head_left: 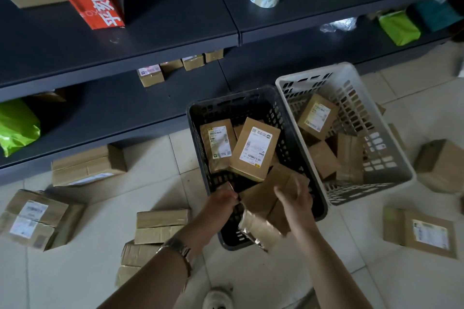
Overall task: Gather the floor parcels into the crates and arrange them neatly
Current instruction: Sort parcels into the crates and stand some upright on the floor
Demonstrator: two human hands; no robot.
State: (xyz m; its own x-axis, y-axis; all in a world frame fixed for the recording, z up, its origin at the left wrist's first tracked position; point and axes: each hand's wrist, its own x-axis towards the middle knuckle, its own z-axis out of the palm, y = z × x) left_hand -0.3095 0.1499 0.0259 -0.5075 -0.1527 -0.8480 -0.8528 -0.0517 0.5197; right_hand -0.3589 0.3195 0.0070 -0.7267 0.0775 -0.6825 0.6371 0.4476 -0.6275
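Parcel [261, 199] in blk crate [226, 102] near end; R hand [294, 199] grips top, L hand [222, 200] grips left corner

Dim, flat indoor light; shelves [150, 32] near black, floor tiles [160, 158] brighter. Motion blur on parcel [258, 229] (tape glints). Wide-angle bend, soft corners.

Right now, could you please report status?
Left hand grips tape-wrapped parcel. Right hand holds brown cardboard box in black plastic crate. More parcels on floor.

Pale tiled floor [155, 165], black crate [226, 101] beside white crate [386, 158], cardboard parcels [35, 218] scattered around
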